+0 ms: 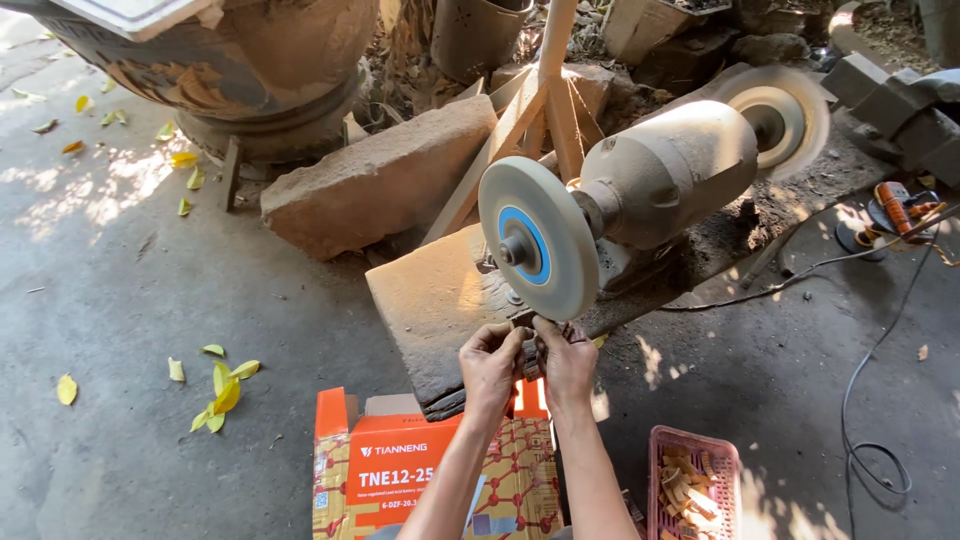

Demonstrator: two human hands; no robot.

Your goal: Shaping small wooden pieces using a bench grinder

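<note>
Both hands (528, 362) pinching small piece (530, 345) up at wheel (537, 250) 6 o'clock, steadying grind | basket (693, 478) at 4 o'clock, within reach

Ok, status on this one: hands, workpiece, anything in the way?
Left hand and right hand both gripping small workpiece. Held under grinder wheel. Nothing blocking.

Bright daylight, dappled patches on the concrete floor (110, 190) at 9 and 4 o'clock, soft shade centrally, sharp focus, slight wide-angle bending at edges.
</note>
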